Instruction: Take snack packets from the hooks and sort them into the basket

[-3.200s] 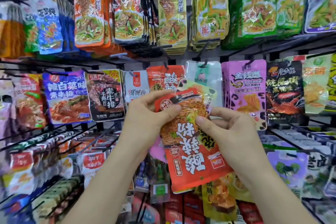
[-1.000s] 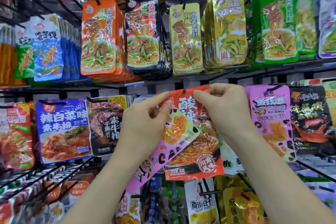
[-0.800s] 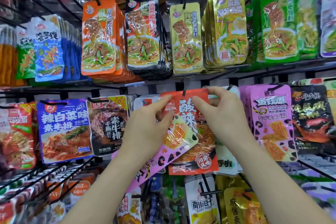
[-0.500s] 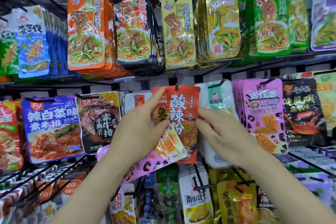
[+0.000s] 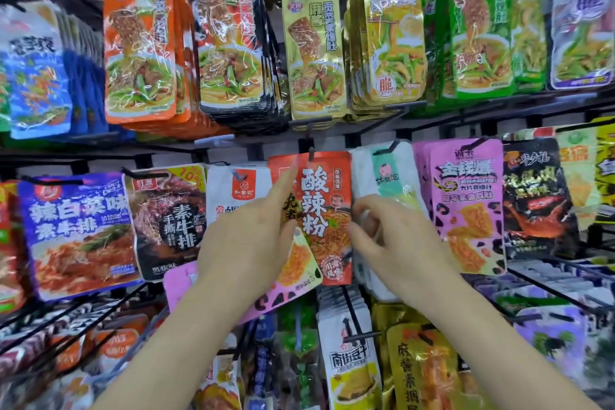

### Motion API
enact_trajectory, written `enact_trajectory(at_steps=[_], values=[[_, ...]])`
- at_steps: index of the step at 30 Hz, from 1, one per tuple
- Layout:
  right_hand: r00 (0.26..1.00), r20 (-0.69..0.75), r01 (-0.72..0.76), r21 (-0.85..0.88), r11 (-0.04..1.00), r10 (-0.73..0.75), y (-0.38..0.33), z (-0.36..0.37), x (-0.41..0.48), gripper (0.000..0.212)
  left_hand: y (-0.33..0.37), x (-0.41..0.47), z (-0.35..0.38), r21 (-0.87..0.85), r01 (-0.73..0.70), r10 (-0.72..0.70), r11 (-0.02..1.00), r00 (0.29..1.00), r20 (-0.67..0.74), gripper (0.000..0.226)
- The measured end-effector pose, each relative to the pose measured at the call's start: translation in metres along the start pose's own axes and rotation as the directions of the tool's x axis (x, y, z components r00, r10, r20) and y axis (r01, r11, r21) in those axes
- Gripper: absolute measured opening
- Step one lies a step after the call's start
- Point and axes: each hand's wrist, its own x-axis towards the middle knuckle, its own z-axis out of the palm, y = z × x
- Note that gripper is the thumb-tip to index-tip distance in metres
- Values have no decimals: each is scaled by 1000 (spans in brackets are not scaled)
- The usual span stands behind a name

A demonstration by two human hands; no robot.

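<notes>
Blue packet [image 5: 76,233]: hangs in the middle row, at 9 o'clock of the view.
Dark packet [image 5: 166,220]: hangs just beside the blue one, at its 3 o'clock.
White packet [image 5: 238,188]: hangs at the dark packet's 3 o'clock, with its lower part hidden behind the left hand.
Left hand [image 5: 253,243]: holds the pink spotted packet under its palm. Which fingers clamp it is hidden. The forefinger [image 5: 286,183] is straight, points to 12 o'clock and lies along the red packet's left edge.
Pink spotted packet [image 5: 296,266]: off the hooks and tilted from 8 o'clock up to 2 o'clock. Its clear-window corner overlaps the red packet's lower left.
Red packet [image 5: 327,216]: at the middle of the view, upright, between the two hands.
Hook [image 5: 311,155]: at the red packet's 12 o'clock, passing through its top edge.
Right hand [image 5: 396,243]: at the red packet's 3 o'clock, fingers loosely bent, thumb tip at the packet's right edge. I cannot tell whether it pinches anything.
White-and-green packet [image 5: 389,173]: hangs at 12 o'clock of the right hand.
Pink hung packet [image 5: 466,206]: hangs at 3 o'clock of the white-and-green one.
Black packet [image 5: 535,200]: hangs just beside it, further toward 3 o'clock.
</notes>
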Motion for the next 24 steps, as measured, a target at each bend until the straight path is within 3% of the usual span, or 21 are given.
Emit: enact_trajectory(at_steps=[3, 6, 9, 11, 13, 15, 16, 18, 22, 24], values=[[998, -47, -38, 136, 990, 45, -4, 4, 1, 24, -3, 1, 2, -145, -10, 15, 989, 999, 28, 67], [998, -39, -48, 92, 995, 52, -9, 7, 4, 27, -7, 3, 7, -307, 7, 9, 952, 999, 52, 62], [991, -114, -56, 177, 983, 76, -16, 1, -1, 12, -9, -1, 5, -507, 25, -63, 861, 996, -57, 33], [978, -157, -81, 304, 949, 134, -27, -9, -12, 19, -6, -7, -3, -652, 23, -141, 758, 982, -129, 13], [984, 7, -154, 509, 847, 176, -46, -17, -27, 28, 2, -15, -10, -723, -8, -189, 690, 963, -191, 8], [962, 252, -252, 679, 689, 105, -62, -13, -38, 20, 12, -23, -14, -757, -33, -203, 652, 955, -216, 6], [955, 280, -273, 722, 635, 93, -66, -10, -41, 21, 15, -26, -16, -789, -29, -205, 614, 959, -196, 7], [956, 229, -293, 793, 534, 184, -64, -2, -44, 24, 15, -33, -20, -843, 11, -197, 538, 974, -114, 21], [902, 110, -247, 925, 290, 418, -54, 1, -47, 30, -9, -57, -34, -846, 188, -246, 499, 967, 70, 34], [882, 84, -209, 952, 225, 464, -52, 0, -51, 31, -16, -74, -36, -878, 279, -258, 389, 948, 187, 34]])
